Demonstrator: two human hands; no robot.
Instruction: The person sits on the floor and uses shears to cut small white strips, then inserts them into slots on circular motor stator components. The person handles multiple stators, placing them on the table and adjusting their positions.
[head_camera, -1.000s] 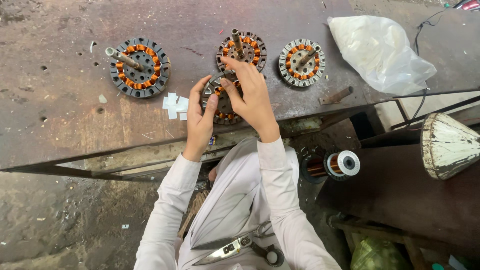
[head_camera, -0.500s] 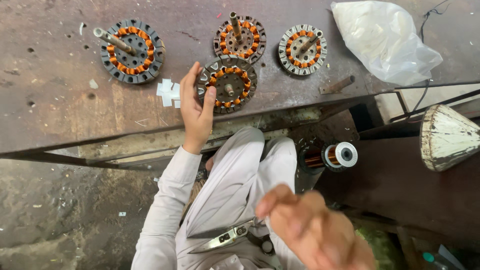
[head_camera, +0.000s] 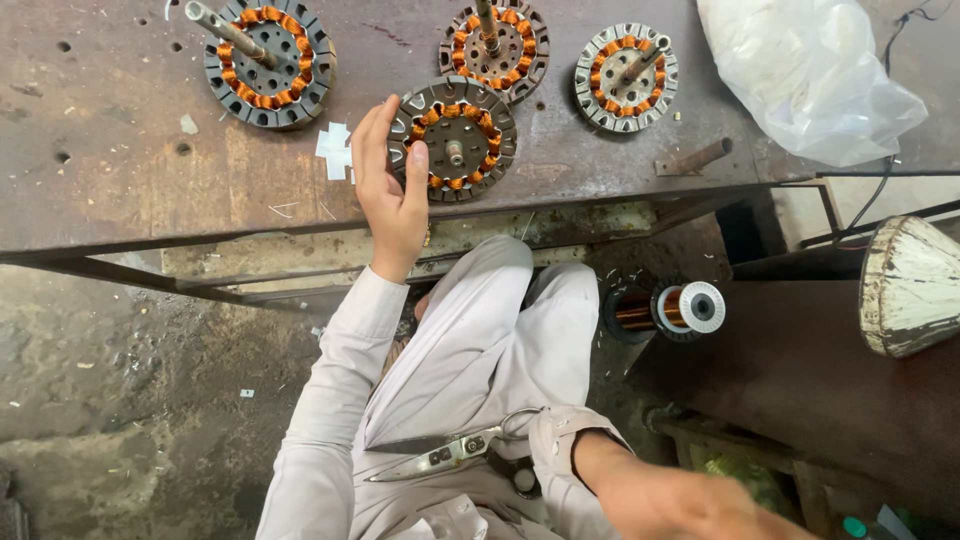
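A round motor stator (head_camera: 455, 140) with orange copper windings lies near the front edge of the rusty metal bench (head_camera: 120, 190). My left hand (head_camera: 390, 190) rests against its left rim, thumb on the windings, steadying it. My right hand (head_camera: 690, 505) is low at the bottom right, blurred, beside my lap and away from the bench; whether it holds anything cannot be made out. A pair of large scissors (head_camera: 450, 452) lies on my lap.
Three more wound stators sit on the bench: one at back left (head_camera: 265, 60), one at back centre (head_camera: 495, 40), one at back right (head_camera: 625, 78). White paper scraps (head_camera: 335, 152), a clear plastic bag (head_camera: 810, 75), a copper wire spool (head_camera: 665, 310) are nearby.
My right hand has left the stator and dropped down to the lower right. My left hand stays on the stator's left rim. The view has shifted downward.
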